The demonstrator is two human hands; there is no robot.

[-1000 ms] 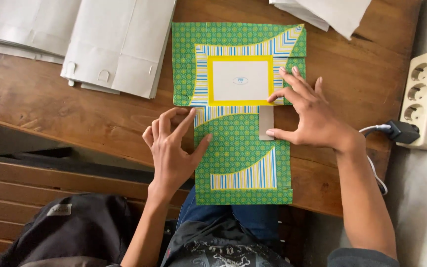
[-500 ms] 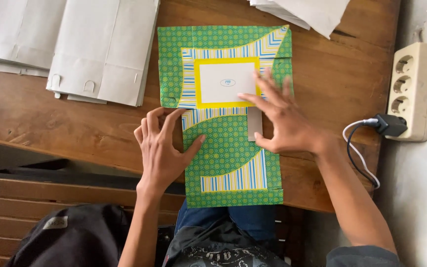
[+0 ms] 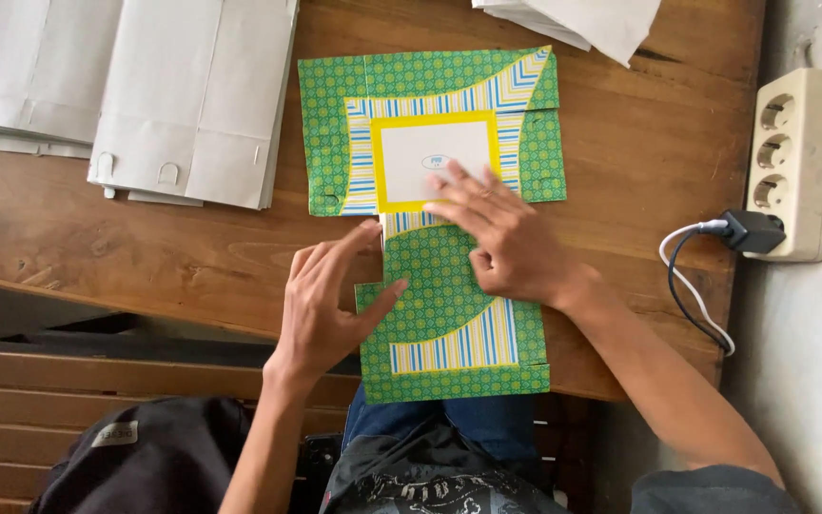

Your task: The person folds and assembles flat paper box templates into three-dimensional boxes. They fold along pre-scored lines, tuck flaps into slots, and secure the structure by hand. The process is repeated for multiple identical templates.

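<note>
A small craft workspace – wooden table (image 3: 145, 257), stacked white paper bags (image 3: 192, 95) (flattened), wall power strip (image 3: 796, 162).

Green patterned paper sheet (image 3: 435, 286) with yellow-framed white panel lies flat, overhanging table edge.

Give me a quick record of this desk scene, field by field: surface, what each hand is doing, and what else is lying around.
surface: wooden table
main item: green patterned paper sheet, flat, with a yellow-framed white panel
left hand: fingertips pressing the sheet's left edge
right hand: flat on the sheet's middle
top left: stack of white paper bags
top right: more white paper
right side: cream power strip with a black plug in it
</note>
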